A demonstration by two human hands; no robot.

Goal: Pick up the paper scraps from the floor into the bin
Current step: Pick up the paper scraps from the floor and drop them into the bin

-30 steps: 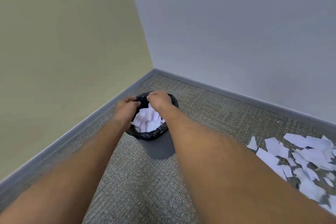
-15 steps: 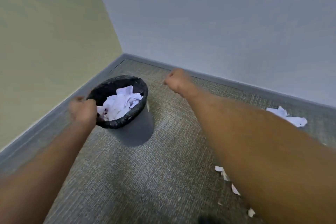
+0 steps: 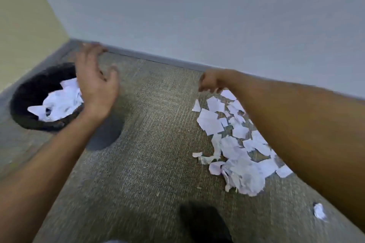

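Observation:
A small bin (image 3: 29, 92) with a black liner stands at the left, holding white paper scraps (image 3: 59, 102). My left hand (image 3: 94, 83) hovers beside its right rim, fingers spread and palm showing, empty. A pile of torn white paper scraps (image 3: 235, 144) lies on the carpet at the right. My right hand (image 3: 209, 82) hangs over the far end of that pile, fingers loosely curled downward, holding nothing that I can see. My right forearm hides part of the pile.
A crumpled scrap (image 3: 319, 211) lies apart at the lower right. A dark shoe (image 3: 203, 223) shows at the bottom edge. Grey baseboard (image 3: 158, 59) and walls close the corner behind the bin. Grey-brown carpet (image 3: 150, 124) lies between bin and pile.
Both hands left the bin's opening. My right hand swung right over the scrap pile, my left hand came off the rim and opened. The view turned right.

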